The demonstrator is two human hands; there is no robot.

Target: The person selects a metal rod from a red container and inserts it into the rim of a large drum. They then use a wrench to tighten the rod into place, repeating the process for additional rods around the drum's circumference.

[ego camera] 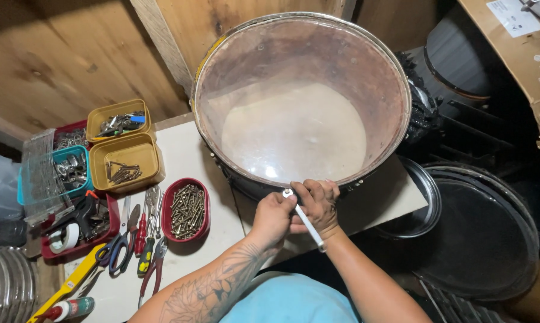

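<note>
A large drum [300,101] with a clear head and a metal rim stands on the white table [204,251]. At its near rim, my left hand [274,216] and my right hand [317,203] are closed together on a slim metal wrench [304,220]. The wrench's head sits against the rim at about the drum's nearest point, and its handle points back toward me between my wrists. My left forearm is tattooed.
A red oval tray of screws [186,209] lies left of my hands. Pliers, screwdrivers and scissors [135,239] lie beside it. Yellow tubs of hardware [123,158] and a teal box [60,173] stand at the left. Dark drum heads and hoops [479,233] lie at the right.
</note>
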